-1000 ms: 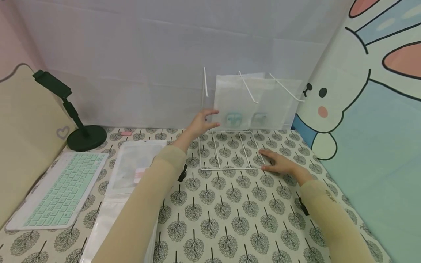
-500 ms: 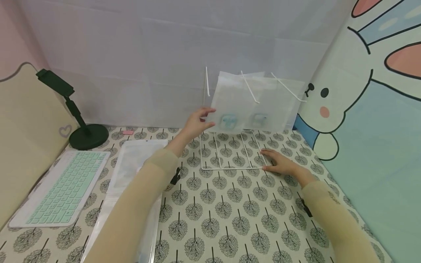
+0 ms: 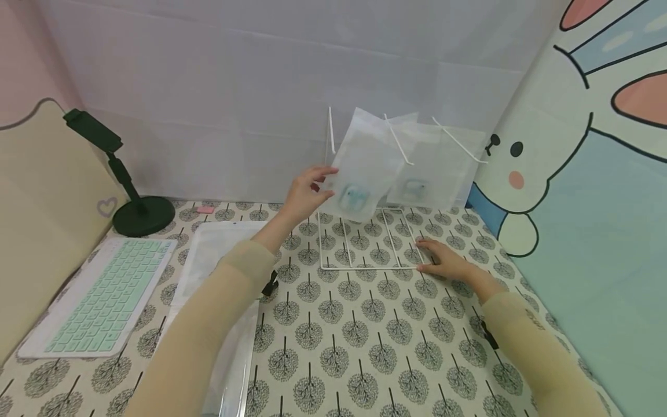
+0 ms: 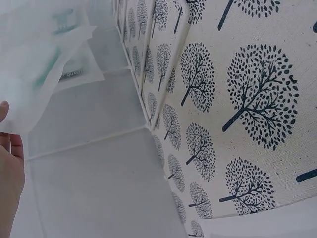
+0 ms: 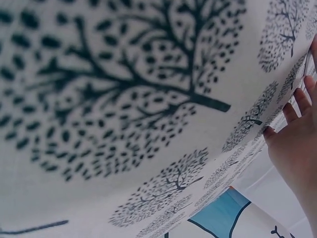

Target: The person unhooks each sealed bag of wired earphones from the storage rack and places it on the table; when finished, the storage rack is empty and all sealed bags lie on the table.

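Note:
My left hand (image 3: pixel 307 191) pinches the left edge of a frosted plastic bag (image 3: pixel 365 150) with a blue-green patch near its bottom. The bag leans tilted inside a white wire rack (image 3: pixel 365 268), its top behind one of the rack's upper prongs. In the left wrist view, thumb and fingers close on the bag's (image 4: pixel 29 104) edge. A second frosted bag (image 3: pixel 443 168) stands upright farther right in the rack. At the rack's front right corner, my right hand (image 3: pixel 443 259) rests with its fingers loosely bent and touching the wire.
Flat clear plastic packaging (image 3: pixel 234 347) lies left of the rack, partly under my left sleeve. A mint-green keyboard (image 3: pixel 109 295) and a dark green lamp (image 3: pixel 143 214) stand farther left. A small pink item (image 3: pixel 205 209) lies by the back wall.
My left hand has drawn the bag's lower part left and toward me, tilting it and parting it from the second bag. The right hand has stayed at the rack's corner.

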{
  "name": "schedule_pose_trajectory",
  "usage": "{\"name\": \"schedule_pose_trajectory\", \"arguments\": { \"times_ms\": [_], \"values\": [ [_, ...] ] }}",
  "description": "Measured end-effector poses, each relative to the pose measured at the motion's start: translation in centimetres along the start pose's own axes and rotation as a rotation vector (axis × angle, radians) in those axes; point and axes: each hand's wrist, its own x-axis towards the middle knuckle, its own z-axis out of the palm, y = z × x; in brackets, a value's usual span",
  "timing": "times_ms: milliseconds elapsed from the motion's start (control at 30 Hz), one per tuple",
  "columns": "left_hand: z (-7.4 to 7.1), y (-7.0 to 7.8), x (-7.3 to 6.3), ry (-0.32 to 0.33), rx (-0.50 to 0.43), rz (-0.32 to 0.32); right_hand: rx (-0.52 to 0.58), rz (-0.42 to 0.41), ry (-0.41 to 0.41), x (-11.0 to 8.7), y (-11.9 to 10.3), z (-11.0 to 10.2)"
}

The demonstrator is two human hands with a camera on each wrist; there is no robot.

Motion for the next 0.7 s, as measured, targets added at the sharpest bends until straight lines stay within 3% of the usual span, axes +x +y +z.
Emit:
{"name": "schedule_pose_trajectory", "arguments": {
  "times_ms": [367,700],
  "values": [
    [-0.5,1.2,-0.5,0.063,-0.095,0.043,0.011,-0.005,0.016,0.0,0.3,0.1],
    [-1.3,2.7,-0.8,0.087,-0.081,0.009,0.011,0.012,0.016,0.0,1.1,0.4]
  ]
}}
